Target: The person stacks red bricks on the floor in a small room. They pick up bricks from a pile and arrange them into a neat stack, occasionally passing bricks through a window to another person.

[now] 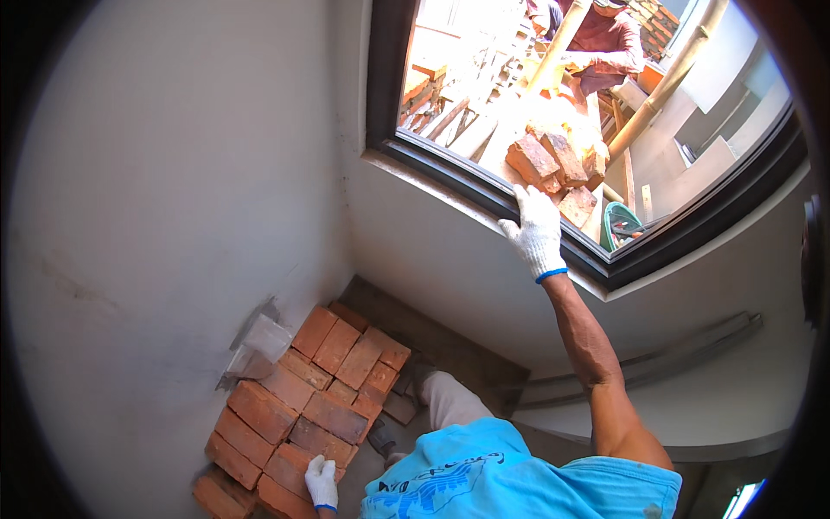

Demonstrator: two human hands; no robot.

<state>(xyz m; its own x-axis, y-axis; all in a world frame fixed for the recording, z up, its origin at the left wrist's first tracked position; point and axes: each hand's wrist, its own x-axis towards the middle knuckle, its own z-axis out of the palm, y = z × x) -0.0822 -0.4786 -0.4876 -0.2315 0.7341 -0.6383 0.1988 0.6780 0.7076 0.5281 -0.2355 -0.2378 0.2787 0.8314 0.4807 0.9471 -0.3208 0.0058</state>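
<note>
My right arm stretches up to a dark window frame (484, 192), and my right hand (538, 227), in a white knitted glove with a blue cuff, lies over its sill with the fingers extended. Just past those fingertips, outside, is a small pile of loose red bricks (553, 160). Low on the left, my left hand (322, 482), also gloved, rests against the edge of a stack of red bricks (333, 415). Its fingers look loosely bent, and I see no brick gripped in it.
Outside the window a person in a dark red top (605, 43) bends near the bricks, among bamboo poles (666, 86). A green bucket (619, 225) stands by the frame. A grey plastic box (266, 339) is on the white wall (173, 190) beside the stack. A curved ledge (726, 448) lies right.
</note>
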